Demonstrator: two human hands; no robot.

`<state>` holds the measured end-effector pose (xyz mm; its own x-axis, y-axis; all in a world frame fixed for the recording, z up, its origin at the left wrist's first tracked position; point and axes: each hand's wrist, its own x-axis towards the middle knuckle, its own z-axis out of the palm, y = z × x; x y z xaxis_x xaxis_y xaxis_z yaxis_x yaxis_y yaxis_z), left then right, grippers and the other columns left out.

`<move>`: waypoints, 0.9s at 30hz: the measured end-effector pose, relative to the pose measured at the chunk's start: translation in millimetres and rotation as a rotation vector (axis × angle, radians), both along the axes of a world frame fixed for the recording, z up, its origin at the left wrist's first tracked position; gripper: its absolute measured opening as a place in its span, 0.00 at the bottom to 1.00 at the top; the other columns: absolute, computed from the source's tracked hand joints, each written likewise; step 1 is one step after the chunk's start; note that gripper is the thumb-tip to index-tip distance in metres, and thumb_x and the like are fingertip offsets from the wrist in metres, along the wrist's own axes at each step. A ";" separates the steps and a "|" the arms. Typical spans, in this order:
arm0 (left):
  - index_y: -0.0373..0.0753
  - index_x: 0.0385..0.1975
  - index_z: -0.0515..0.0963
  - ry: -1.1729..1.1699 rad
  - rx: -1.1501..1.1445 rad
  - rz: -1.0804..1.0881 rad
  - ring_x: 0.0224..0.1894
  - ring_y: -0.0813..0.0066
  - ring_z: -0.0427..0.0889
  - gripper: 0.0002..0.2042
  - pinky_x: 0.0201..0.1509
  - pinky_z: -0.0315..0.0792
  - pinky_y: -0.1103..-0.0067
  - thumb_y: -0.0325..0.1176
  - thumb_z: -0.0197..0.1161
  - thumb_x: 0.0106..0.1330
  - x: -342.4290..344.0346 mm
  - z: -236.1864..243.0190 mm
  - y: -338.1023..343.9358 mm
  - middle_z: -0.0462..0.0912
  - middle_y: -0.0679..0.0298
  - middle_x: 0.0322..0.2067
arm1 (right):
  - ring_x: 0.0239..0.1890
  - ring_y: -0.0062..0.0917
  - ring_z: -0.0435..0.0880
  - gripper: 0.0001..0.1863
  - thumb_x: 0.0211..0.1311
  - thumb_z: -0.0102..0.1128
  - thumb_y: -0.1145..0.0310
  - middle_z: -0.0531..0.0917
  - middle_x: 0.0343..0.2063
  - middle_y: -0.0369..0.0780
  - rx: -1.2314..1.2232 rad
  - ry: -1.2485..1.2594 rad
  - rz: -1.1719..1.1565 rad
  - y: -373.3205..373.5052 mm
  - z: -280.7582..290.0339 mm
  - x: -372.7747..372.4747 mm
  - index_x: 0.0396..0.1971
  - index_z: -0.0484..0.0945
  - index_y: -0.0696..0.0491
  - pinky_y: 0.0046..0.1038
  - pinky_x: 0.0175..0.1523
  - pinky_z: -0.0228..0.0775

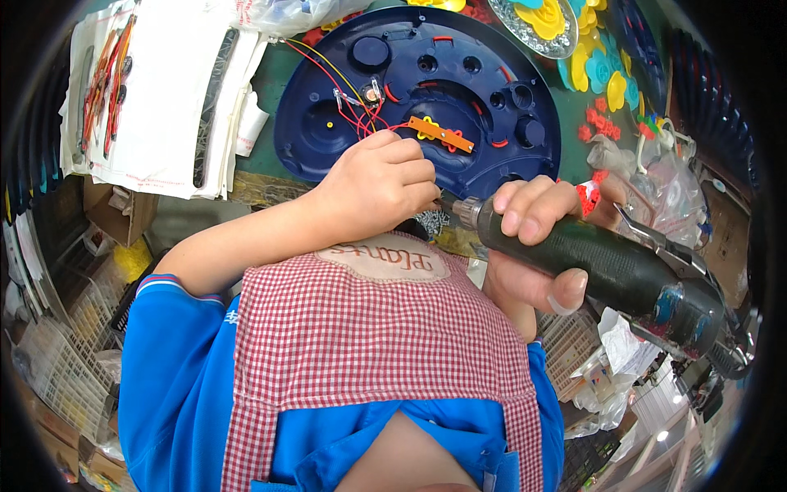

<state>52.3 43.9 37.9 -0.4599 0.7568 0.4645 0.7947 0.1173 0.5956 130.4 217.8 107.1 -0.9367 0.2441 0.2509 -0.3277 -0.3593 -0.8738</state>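
My right hand (537,217) is wrapped round a black electric screwdriver (602,266), its metal nose pointing left. My left hand (381,182) is closed just off that nose, fingertips bunched near the bit; whatever they pinch is hidden. Beyond both hands lies a dark blue, half-round plastic shell (324,86), its hollow side up. An orange strip (443,134) sits in it, over yellow and red plastic parts. Red and yellow wires (343,75) run across the shell, near a small round part (372,93). Below my fingers, small silver screws (431,221) lie heaped.
At the left, a stack of white paper (160,98) carries bundled wires (119,74). Yellow and turquoise plastic pieces (602,70) lie at the right, with red ones (602,123) and clear bags (668,180). A clear dish (541,25) stands at the back.
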 end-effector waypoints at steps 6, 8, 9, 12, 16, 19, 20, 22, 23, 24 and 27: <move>0.43 0.26 0.80 0.099 -0.018 0.165 0.29 0.74 0.79 0.12 0.32 0.70 0.77 0.35 0.75 0.40 -18.2 5.1 -6.0 0.82 0.71 0.26 | 0.31 0.28 0.77 0.47 0.57 0.68 0.46 0.78 0.28 0.40 0.056 0.126 -0.129 -8.1 -12.9 -27.7 0.67 0.50 0.51 0.36 0.43 0.71; 0.45 0.22 0.79 0.141 -0.061 0.211 0.33 0.77 0.77 0.06 0.37 0.69 0.78 0.36 0.69 0.46 -19.1 0.1 -10.8 0.82 0.72 0.28 | 0.30 0.29 0.77 0.48 0.58 0.67 0.47 0.77 0.27 0.42 0.139 0.168 -0.219 -10.1 -21.4 -42.1 0.66 0.49 0.56 0.36 0.41 0.74; 0.44 0.24 0.79 0.161 -0.099 0.180 0.35 0.77 0.78 0.08 0.37 0.69 0.78 0.37 0.69 0.47 -16.9 -2.7 -10.9 0.83 0.71 0.34 | 0.29 0.29 0.78 0.48 0.58 0.67 0.48 0.78 0.26 0.43 0.187 0.175 -0.267 -11.2 -25.6 -50.6 0.65 0.48 0.60 0.37 0.40 0.75; 0.43 0.26 0.78 0.165 -0.221 0.162 0.41 0.77 0.78 0.09 0.40 0.69 0.78 0.39 0.68 0.51 -8.2 -17.3 -5.9 0.85 0.70 0.45 | 0.28 0.30 0.80 0.48 0.54 0.72 0.52 0.79 0.25 0.44 0.141 0.095 -0.199 -18.7 -28.0 -68.0 0.61 0.51 0.63 0.34 0.39 0.78; 0.43 0.28 0.78 0.147 -0.223 0.178 0.40 0.76 0.78 0.09 0.40 0.69 0.78 0.38 0.67 0.53 -9.1 -19.5 -6.0 0.85 0.71 0.43 | 0.29 0.29 0.81 0.48 0.53 0.74 0.52 0.79 0.25 0.43 0.149 0.053 -0.135 -23.0 -33.2 -72.9 0.59 0.51 0.63 0.32 0.40 0.78; 0.43 0.27 0.78 0.145 -0.180 0.161 0.40 0.76 0.78 0.08 0.40 0.68 0.78 0.38 0.67 0.53 -9.6 -21.9 -6.5 0.84 0.72 0.39 | 0.29 0.29 0.81 0.46 0.54 0.74 0.54 0.79 0.26 0.43 0.151 0.046 -0.066 -22.4 -38.1 -74.1 0.59 0.52 0.63 0.31 0.42 0.78; 0.43 0.27 0.78 0.144 -0.181 0.161 0.40 0.76 0.78 0.08 0.39 0.68 0.78 0.38 0.67 0.53 -10.0 -21.2 -7.2 0.83 0.72 0.37 | 0.30 0.29 0.81 0.45 0.54 0.74 0.55 0.79 0.26 0.43 0.158 0.044 -0.047 -22.4 -40.9 -75.0 0.59 0.53 0.62 0.31 0.42 0.78; 0.43 0.27 0.78 0.135 -0.189 0.164 0.39 0.77 0.77 0.06 0.40 0.68 0.78 0.37 0.65 0.53 -9.8 -20.9 -7.7 0.84 0.72 0.36 | 0.30 0.28 0.80 0.41 0.56 0.72 0.56 0.79 0.27 0.42 0.200 0.080 0.014 -20.7 -49.0 -77.3 0.59 0.57 0.59 0.32 0.41 0.76; 0.44 0.26 0.79 0.127 -0.198 0.166 0.38 0.78 0.77 0.05 0.40 0.68 0.79 0.35 0.63 0.54 -9.7 -21.3 -7.6 0.85 0.71 0.38 | 0.29 0.27 0.79 0.40 0.57 0.71 0.54 0.78 0.26 0.42 0.242 0.088 0.051 -18.3 -51.3 -79.0 0.59 0.57 0.57 0.34 0.40 0.75; 0.44 0.26 0.79 0.122 -0.205 0.167 0.38 0.79 0.76 0.04 0.41 0.67 0.80 0.34 0.61 0.54 -10.7 -20.9 -7.1 0.86 0.71 0.39 | 0.29 0.27 0.77 0.39 0.57 0.69 0.53 0.78 0.26 0.41 0.285 0.099 0.086 -16.1 -52.0 -80.1 0.60 0.57 0.56 0.37 0.39 0.73; 0.44 0.26 0.79 0.106 -0.184 0.174 0.36 0.79 0.76 0.03 0.41 0.68 0.80 0.34 0.61 0.54 -10.3 -21.4 -7.3 0.86 0.72 0.36 | 0.29 0.28 0.77 0.42 0.56 0.70 0.52 0.78 0.26 0.40 0.323 0.097 0.214 -1.4 -55.1 -87.3 0.62 0.57 0.56 0.34 0.40 0.73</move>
<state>42.0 36.6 16.6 -0.5464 0.7469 0.3790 0.8099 0.3557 0.4664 43.1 216.4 52.0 -0.9259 -0.0597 0.3730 -0.3622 -0.1402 -0.9215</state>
